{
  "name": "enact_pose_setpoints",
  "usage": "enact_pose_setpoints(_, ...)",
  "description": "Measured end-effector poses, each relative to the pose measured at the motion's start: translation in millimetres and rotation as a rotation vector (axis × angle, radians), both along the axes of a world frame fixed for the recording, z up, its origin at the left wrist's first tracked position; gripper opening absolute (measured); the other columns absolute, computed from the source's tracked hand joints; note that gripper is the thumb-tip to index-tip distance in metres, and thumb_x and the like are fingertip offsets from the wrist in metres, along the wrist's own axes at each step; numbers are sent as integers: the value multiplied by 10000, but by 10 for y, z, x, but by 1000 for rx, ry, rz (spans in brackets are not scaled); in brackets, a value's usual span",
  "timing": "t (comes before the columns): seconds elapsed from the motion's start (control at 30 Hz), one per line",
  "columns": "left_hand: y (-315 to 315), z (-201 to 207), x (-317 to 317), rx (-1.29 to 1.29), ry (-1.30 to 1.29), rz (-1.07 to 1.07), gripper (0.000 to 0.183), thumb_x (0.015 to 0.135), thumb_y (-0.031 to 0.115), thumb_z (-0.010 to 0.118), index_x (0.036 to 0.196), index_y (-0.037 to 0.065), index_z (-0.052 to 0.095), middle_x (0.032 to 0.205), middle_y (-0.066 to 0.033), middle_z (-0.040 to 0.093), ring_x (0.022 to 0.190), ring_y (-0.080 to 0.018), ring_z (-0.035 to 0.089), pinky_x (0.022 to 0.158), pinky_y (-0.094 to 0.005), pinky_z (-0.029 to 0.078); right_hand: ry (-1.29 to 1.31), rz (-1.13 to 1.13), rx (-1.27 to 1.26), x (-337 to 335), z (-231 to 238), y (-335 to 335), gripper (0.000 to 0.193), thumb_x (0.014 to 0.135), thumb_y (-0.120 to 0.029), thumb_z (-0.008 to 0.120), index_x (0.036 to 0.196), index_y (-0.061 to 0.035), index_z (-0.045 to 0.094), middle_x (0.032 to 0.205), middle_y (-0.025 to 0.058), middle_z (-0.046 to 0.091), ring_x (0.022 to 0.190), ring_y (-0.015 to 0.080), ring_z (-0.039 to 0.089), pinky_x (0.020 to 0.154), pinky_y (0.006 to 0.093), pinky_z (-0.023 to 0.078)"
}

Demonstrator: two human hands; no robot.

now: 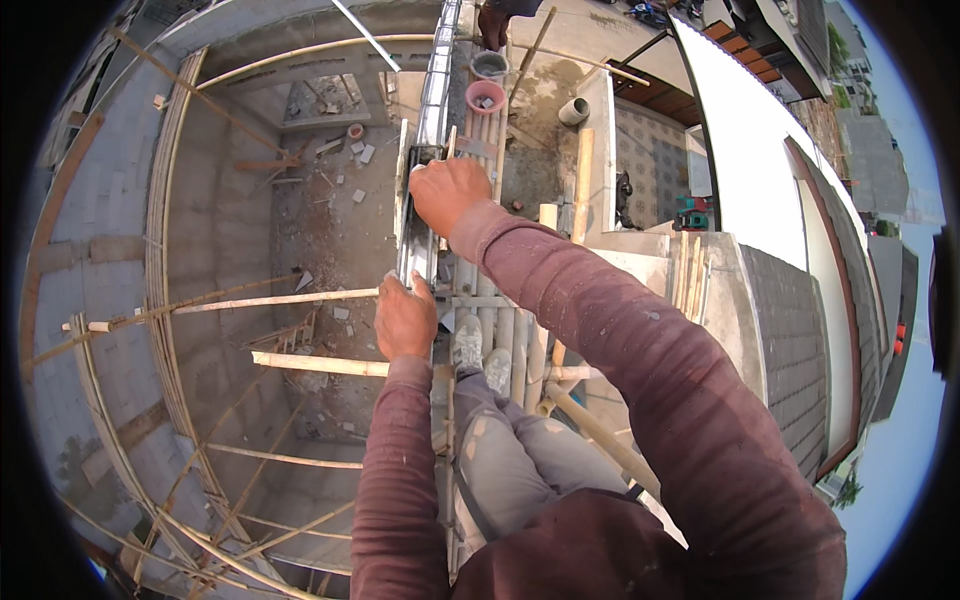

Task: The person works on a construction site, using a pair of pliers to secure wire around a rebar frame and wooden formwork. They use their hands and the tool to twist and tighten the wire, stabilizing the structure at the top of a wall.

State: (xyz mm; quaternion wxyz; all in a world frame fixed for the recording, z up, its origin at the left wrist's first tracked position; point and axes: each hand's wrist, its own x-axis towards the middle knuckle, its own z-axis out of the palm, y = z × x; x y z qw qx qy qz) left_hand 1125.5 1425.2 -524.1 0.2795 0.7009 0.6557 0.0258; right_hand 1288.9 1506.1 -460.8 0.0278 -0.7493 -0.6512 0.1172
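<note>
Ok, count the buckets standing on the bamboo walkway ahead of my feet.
2: a pink bucket beyond the right hand, and a dark grey bucket just past it. Others may be hidden beyond the picture's top edge.

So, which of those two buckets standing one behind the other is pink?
The nearer one: the pink bucket, closer to the right hand. The grey bucket just beyond it isn't pink.

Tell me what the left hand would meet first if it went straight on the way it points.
The left hand points up the picture, so the narrow grey strip just ahead looks first in line; how their heights compare is unclear.
</note>
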Motion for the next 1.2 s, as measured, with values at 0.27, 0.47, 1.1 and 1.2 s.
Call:
enact_pose_setpoints(0.27, 4, 31, 18, -11, 28, 10, 381, 984, 331, 515, 1073, -36, 570, 1055, -269, 649, 973, -439, 637, 834, -497, 513, 298, -426, -143, -260, -247, -375, 192, 869, -124, 573, 876, -43, 748, 952, 191, 735, 867, 289, 741, 711, 423, 587)
enact_pose_setpoints(0.47, 2, -48, -84, -1, -21, 11, 376, 915, 295, 614, 1101, -25, 544, 1109, -254, 637, 1031, -424, 622, 853, -505, 502, 1521, -1174, -188, -623, -333, -726, 172, 897, -70, 549, 866, 34, 682, 859, 187, 717, 671, 253, 708, 603, 337, 565)
enact_pose_setpoints(1.1, -10, -140, -93, 62, -98, 33, 522, 950, 288, 613, 1334, -39, 477, 1197, -270, 576, 1097, -451, 574, 899, -504, 477, 1728, -1273, -192, -600, -610, -878, 206, 949, -127, 614, 1142, -60, 585, 953, 57, 700, 876, 134, 682, 690, 284, 502)
enact_pose_setpoints(1.2, 107, -185, -229, 201, -344, -9, 516, 914, 168, 644, 1376, -2, 491, 1234, -224, 560, 1137, -418, 548, 944, -462, 453, 1737, -1235, -306, -574, -600, -834, 193, 930, -146, 639, 1111, -90, 605, 943, 20, 696, 828, 99, 653, 650, 272, 467)
